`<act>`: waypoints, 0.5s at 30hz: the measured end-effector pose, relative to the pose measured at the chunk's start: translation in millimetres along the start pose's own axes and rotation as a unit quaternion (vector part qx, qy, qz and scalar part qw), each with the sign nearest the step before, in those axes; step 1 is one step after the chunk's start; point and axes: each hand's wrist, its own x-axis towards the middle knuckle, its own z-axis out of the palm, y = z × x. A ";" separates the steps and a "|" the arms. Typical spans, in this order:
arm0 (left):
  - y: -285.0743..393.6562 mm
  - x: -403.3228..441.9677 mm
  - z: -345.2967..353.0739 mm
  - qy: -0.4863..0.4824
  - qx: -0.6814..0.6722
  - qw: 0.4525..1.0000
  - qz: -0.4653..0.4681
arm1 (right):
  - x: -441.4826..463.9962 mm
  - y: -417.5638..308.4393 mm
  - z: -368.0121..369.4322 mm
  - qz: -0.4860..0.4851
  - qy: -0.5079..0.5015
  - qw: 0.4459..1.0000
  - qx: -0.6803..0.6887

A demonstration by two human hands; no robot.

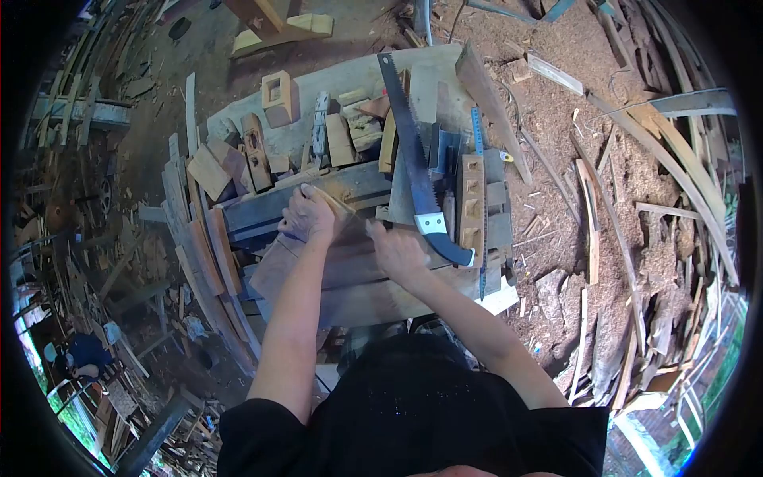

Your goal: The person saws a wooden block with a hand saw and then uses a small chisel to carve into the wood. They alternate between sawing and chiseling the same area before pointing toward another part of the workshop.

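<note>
My left hand [310,216] is closed on a small wooden piece [337,207], pressing it down at the near side of a dark beam on the workbench. Just right of it is my right hand [402,253], smeared by motion, its fingers curled. Whatever it grips is too blurred to make out. A handsaw [410,135] with a blue-black handle lies right of both hands, teeth along its blade. Beside the saw is a wooden bar with square holes [472,203]. A blue measuring strip [477,127] lies near that bar.
Several wood blocks [339,141] and a hollowed block [280,99] stand along the bench's far side. A wooden hand plane [255,151] is at the left. Long boards [588,215] and shavings cover the ground at right. Another person [86,358] is at far left.
</note>
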 end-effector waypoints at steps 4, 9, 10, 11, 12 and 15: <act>5.3 -0.6 -5.3 -0.009 0.011 1.000 -0.010 | -25.8 1.9 -27.3 0.031 -0.062 0.998 0.004; 2.8 0.8 1.1 0.016 0.005 1.000 0.002 | 22.0 -5.3 6.8 0.014 -0.044 0.999 0.012; 2.5 -0.3 0.8 0.023 0.006 1.000 0.006 | 20.9 -4.6 11.4 -0.007 -0.017 1.000 0.020; 2.6 -1.4 1.2 0.020 0.006 1.000 0.009 | 20.0 -2.7 15.3 -0.027 0.011 0.999 0.026; 6.1 -2.6 -4.1 0.011 0.015 1.000 0.001 | 9.2 -2.3 3.6 -0.023 0.013 0.999 0.026; 9.7 2.4 -4.6 0.001 0.017 1.000 -0.005 | -18.3 -1.8 -28.6 -0.035 -0.013 0.999 0.003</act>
